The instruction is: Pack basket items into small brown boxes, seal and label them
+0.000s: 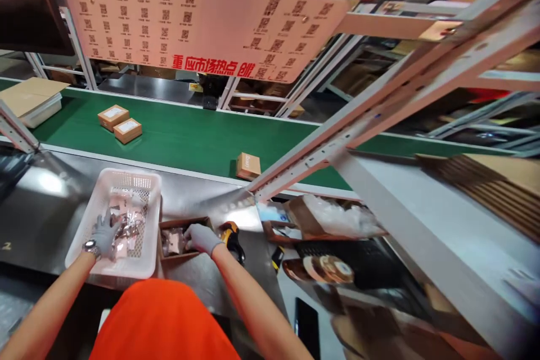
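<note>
Warehouse packing line, seen from above: steel bench (46, 202) across the lower left of the frame, green conveyor belt (185, 138) running behind it, a board of QR codes (198, 28) hanging overhead. Left hand (102, 234), gloved, wearing a wristwatch, sunk into the white perforated basket (145, 261) at lower left, fingers spread over a heap of small pink packets (126, 219); grip loose, cannot tell whether anything is actually pinched. Right hand (201, 237), also gloved, curled at the rim of the small open carton (171, 256) just beside the basket, fingers down among the packets inside, seemingly closed on one though partly hidden. Yellow-and-black handheld scanner (231, 236) just right of that hand. Three sealed cardboard boxes (120, 122) riding the belt, two at upper left, one near centre. Likely trouble: slick packets slipping from gloved fingers and dropping between basket and carton; carton nudged sideways into the scanner by the right wrist; a miscount from grabbing clumped packets without seeing them singly.
</note>
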Demonstrator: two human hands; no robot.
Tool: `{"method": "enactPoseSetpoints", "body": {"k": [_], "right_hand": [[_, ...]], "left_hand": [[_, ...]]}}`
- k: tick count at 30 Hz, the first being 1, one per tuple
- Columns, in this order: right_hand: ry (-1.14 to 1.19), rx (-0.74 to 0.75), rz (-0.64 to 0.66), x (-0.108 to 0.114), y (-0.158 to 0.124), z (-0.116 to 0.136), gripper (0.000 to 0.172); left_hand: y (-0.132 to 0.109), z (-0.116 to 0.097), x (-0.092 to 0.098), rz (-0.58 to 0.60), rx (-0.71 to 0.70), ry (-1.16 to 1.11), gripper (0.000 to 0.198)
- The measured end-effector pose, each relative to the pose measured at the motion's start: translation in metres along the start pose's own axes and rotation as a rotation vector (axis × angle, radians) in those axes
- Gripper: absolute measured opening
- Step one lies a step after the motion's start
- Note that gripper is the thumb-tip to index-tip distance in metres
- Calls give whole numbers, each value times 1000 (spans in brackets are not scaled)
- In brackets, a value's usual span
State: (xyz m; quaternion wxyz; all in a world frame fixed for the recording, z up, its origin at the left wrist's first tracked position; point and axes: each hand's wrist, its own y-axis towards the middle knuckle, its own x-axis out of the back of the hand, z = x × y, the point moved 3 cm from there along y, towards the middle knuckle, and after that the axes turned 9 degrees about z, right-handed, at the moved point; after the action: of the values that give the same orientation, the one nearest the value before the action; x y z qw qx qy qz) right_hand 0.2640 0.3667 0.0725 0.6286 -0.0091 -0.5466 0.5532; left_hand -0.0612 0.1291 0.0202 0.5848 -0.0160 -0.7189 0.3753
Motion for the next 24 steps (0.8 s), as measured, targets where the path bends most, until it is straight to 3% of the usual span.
{"method": "enactPoseSetpoints", "body": {"k": [4, 9, 13, 16, 20, 24], "right_hand": [[-21, -21, 56, 7, 8, 8, 26], [-85, -12, 66, 24, -24, 15, 30], [-133, -55, -127, 38, -59, 41, 36], [-60, 83, -175, 37, -65, 86, 41], [-123, 249, -82, 34, -25, 149, 49], [-278, 202, 15, 46, 58, 190, 63]], "left_hand": [[30, -11, -11, 47, -65, 113, 158], [52, -15, -9, 133, -149, 19, 144], [41, -13, -5, 46, -263, -7, 96], [27, -18, -4, 14, -310, -27, 59], [19, -22, -6, 0, -346, -68, 41], [19, -15, -14, 30, -341, -129, 44]]}}
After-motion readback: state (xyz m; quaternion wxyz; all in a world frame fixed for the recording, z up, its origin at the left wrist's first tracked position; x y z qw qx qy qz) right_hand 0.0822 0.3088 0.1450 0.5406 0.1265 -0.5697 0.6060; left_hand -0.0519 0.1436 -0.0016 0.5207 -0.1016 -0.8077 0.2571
